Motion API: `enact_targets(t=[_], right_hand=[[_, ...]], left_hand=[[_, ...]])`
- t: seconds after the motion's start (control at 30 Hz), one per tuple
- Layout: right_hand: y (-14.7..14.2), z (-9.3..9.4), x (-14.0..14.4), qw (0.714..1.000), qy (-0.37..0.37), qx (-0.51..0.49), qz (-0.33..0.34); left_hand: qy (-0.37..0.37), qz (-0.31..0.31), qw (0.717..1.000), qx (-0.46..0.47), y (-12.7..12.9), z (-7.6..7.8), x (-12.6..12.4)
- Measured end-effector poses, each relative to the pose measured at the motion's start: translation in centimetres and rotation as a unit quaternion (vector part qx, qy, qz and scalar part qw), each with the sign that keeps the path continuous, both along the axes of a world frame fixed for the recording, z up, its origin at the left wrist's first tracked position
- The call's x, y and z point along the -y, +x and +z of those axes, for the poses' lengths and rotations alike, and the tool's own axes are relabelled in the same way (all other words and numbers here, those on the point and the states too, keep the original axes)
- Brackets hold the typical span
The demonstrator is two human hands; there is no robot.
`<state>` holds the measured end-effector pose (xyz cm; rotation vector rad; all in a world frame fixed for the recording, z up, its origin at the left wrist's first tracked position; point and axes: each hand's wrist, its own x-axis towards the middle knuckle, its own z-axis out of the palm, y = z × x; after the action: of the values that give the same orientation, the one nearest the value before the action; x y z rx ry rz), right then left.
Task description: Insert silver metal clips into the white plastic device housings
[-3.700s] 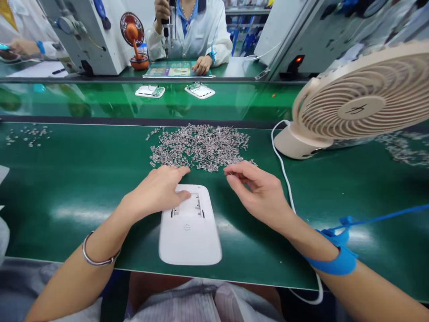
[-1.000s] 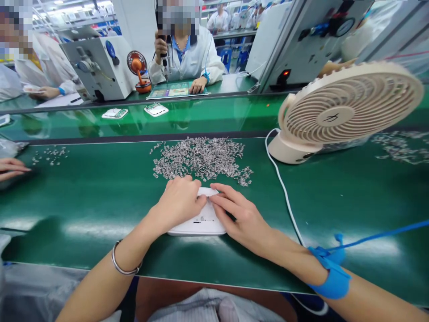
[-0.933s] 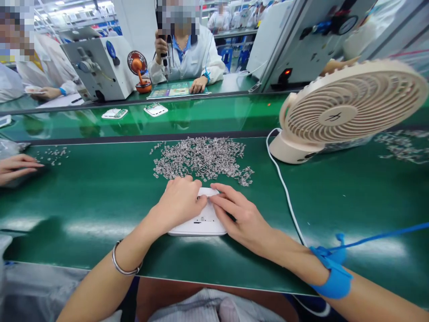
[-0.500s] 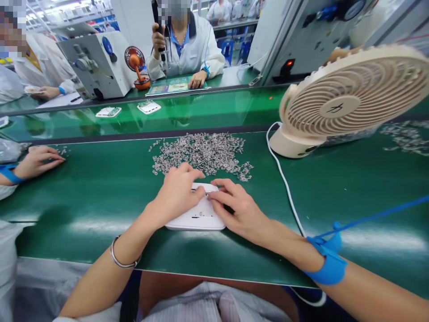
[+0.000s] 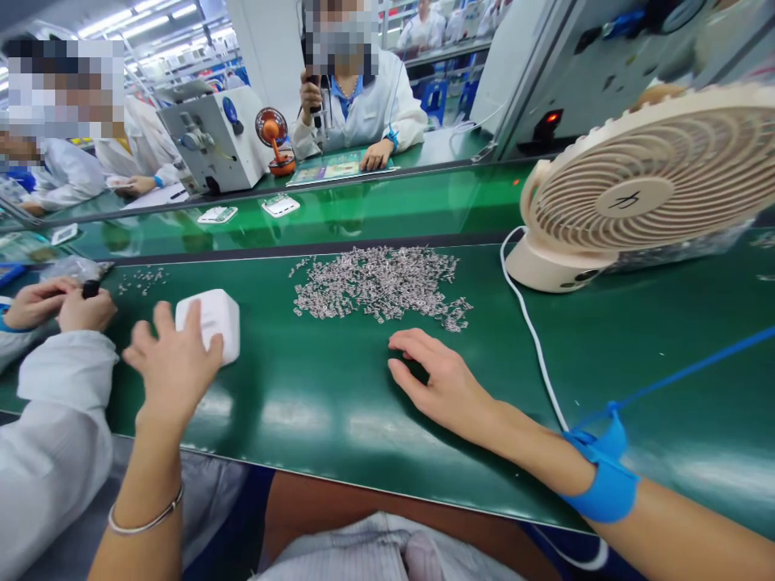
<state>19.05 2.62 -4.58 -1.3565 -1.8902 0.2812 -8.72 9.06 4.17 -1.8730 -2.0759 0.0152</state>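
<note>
My left hand point(image 5: 173, 359) is at the left of the bench with its fingers spread. It overlaps a white plastic casing point(image 5: 225, 323) with rounded corners; the index finger and thumb lie over the casing's near side. Whether they press on it I cannot tell. My right hand point(image 5: 439, 379) hovers over or rests on the green bench mat, fingers curved and thumb apart, with nothing visible between them. Just beyond it lies a heap of small shiny metal pieces point(image 5: 381, 282). A blue wrist strap is on my right wrist.
A beige fan point(image 5: 635, 198) with a white cable point(image 5: 526, 315) stands on the right. On the left, a co-worker's hands point(image 5: 85, 305) hold a black-tipped tool near scattered small pieces point(image 5: 144, 278). White casings with circuit boards point(image 5: 279, 206) lie on the green strip behind.
My left hand has moved left, and the white casing has gone from in front of the heap to the left side. My right hand stayed nearly in place, without the casing. The view shifted slightly.
</note>
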Motion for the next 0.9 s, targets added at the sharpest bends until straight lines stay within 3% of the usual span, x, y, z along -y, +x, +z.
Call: enact_targets(t=[0.13,0.27,0.4,0.5,0.7,0.9], right_hand=[[0.0,-0.2,-0.1,1.000,-0.004,0.010,0.005],[0.2,-0.2,-0.2,1.000,-0.008,0.014,0.007],[0.3,-0.2,-0.3,1.000,0.009,0.022,0.014],[0.4,-0.3,-0.3,0.999,0.039,0.020,0.017],[0.5,-0.6,-0.1,0.997,0.072,0.032,0.021],[0.5,-0.4,0.1,0.997,0.077,0.026,0.018]], left_hand=[[-0.167,-0.069,0.983,-0.006,2.7,-1.0,-1.1],[-0.186,-0.150,0.971,-0.011,7.0,-1.5,-3.6],[-0.240,-0.177,0.954,0.024,9.5,-1.5,-6.9],[-0.255,-0.196,0.945,0.056,9.5,-2.0,-8.1],[-0.237,-0.233,0.934,0.134,7.2,-3.1,-7.9],[-0.186,-0.241,0.923,0.234,6.4,-2.2,-7.7]])
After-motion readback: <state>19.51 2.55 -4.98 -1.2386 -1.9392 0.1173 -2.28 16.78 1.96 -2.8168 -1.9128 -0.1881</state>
